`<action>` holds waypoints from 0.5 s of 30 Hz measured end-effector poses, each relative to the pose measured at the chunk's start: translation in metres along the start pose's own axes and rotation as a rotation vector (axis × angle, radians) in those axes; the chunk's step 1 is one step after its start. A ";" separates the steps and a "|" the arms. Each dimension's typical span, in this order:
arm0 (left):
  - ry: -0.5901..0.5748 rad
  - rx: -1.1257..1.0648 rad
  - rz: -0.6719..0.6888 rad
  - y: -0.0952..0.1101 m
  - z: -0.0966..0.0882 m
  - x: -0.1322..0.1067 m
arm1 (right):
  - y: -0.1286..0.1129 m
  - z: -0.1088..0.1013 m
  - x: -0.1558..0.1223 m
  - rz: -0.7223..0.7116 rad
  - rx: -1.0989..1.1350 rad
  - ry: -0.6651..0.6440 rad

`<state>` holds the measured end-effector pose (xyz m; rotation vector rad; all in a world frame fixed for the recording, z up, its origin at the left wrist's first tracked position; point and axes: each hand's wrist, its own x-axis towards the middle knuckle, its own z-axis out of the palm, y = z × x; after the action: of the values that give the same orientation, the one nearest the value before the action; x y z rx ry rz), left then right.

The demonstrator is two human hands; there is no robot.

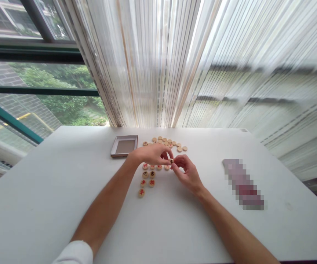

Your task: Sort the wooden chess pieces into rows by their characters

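A round wooden Chinese chess piece (171,161) with a dark character is pinched between my two hands. My left hand (156,154) reaches over from the left, its fingertips on the piece's near side. From the right, my right hand (186,171) grips the same piece between thumb and fingers. Below my left hand, red-marked pieces (145,166) form a row, partly covered by the fingers. Nearer to me lie two black-marked pieces (145,175), a red-marked pair (152,183) and a single red piece (141,192). Beyond the hands, several loose pieces (174,143) are scattered, mostly blank side up.
An open shallow box (124,146) stands on the white table (65,176) behind my left forearm. A pixelated, blurred-out object (243,185) lies at the right. String curtains (158,66) and a window (43,77) border the far edge.
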<state>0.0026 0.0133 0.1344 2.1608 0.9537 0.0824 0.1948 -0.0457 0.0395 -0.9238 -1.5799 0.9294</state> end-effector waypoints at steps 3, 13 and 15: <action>-0.018 -0.008 -0.012 0.000 -0.003 -0.002 | -0.002 0.001 -0.001 -0.042 -0.039 -0.016; -0.049 0.008 -0.072 0.002 -0.003 -0.003 | 0.001 0.003 -0.003 -0.093 -0.119 -0.059; -0.054 0.000 -0.069 0.001 -0.003 -0.003 | -0.002 0.004 -0.003 -0.092 -0.129 -0.061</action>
<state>0.0002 0.0130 0.1381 2.1170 0.9963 -0.0092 0.1911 -0.0498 0.0390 -0.9109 -1.7359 0.8053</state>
